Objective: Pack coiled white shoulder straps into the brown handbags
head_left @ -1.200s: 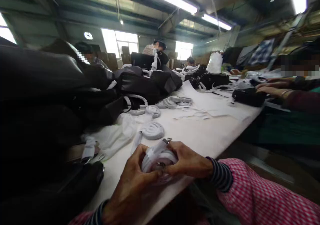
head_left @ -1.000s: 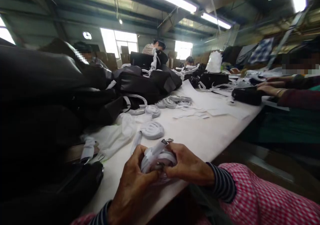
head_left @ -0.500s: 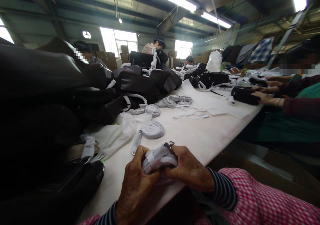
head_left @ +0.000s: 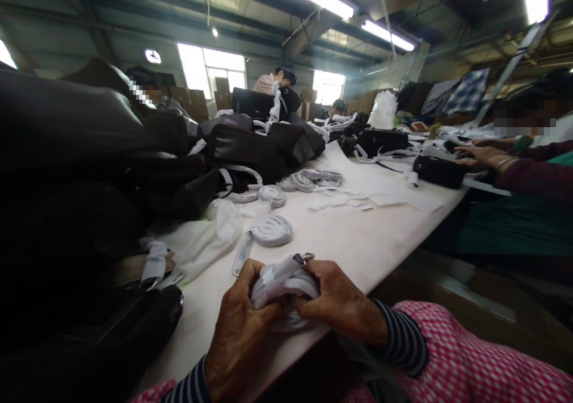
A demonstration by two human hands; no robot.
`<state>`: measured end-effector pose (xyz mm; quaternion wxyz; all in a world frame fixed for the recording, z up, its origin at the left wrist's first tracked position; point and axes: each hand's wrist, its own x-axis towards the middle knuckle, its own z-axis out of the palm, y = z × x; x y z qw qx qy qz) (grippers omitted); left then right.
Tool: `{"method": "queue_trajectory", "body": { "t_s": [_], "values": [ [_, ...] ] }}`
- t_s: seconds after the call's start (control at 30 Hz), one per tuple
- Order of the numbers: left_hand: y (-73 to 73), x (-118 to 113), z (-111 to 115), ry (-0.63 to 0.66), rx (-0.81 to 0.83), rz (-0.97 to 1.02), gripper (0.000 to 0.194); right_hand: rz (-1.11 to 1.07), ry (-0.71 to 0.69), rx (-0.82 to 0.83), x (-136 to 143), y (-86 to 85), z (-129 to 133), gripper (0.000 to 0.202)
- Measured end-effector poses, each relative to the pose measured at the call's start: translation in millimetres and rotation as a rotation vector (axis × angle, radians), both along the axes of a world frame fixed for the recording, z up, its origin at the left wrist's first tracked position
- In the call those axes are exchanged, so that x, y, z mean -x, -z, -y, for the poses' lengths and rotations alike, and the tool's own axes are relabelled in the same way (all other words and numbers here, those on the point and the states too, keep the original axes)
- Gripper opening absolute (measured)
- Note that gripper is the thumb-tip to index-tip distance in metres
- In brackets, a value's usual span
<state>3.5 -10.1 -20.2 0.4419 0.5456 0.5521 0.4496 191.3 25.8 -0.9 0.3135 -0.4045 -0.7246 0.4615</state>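
Observation:
A coiled strap wrapped in white paper (head_left: pixel 286 286) is held between my two hands near the table's front edge. My left hand (head_left: pixel 244 316) grips its left side, thumb and fingers pressed on the wrapping. On the opposite side, my right hand (head_left: pixel 342 298) clasps the coil, beside a metal clasp (head_left: pixel 304 258) that sticks out at the top. Just beyond my hands lies another wrapped coil (head_left: pixel 271 230), with a wrapped end at its left.
Dark bags (head_left: pixel 242 149) are piled along the left. More wrapped coils (head_left: pixel 307 180) and white sheets (head_left: pixel 380 188) lie on the pale table (head_left: pixel 358 242). At the right, a co-worker's hands (head_left: pixel 486 155) are at a black bag (head_left: pixel 439 171).
My hands keep hold of the coil, which has shifted and tilted slightly. The co-worker's hands at the right have moved up over the black bag, and a white strip now shows beside it.

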Motion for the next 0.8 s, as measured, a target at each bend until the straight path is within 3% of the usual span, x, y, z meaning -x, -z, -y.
{"method": "queue_trajectory", "body": {
  "t_s": [0.17, 0.43, 0.67, 0.8],
  "values": [
    [-8.0, 0, 0, 0.023, 0.040, 0.079, 0.022, 0.008, 0.010, 0.021, 0, -0.8, 0, 0.038],
    [-7.8, 0, -4, 0.050, 0.135, 0.240, 0.033, -0.054, 0.005, 0.121, -1, -0.7, 0, 0.038],
    [-15.0, 5, -6, 0.145, 0.143, 0.092, 0.026, -0.122, -0.069, 0.186, -4, 2.4, -3, 0.038],
    [-15.5, 8, -6, 0.206, 0.153, 0.205, 0.029, -0.161, -0.084, 0.210, -4, 3.2, -3, 0.030]
  ]
}}
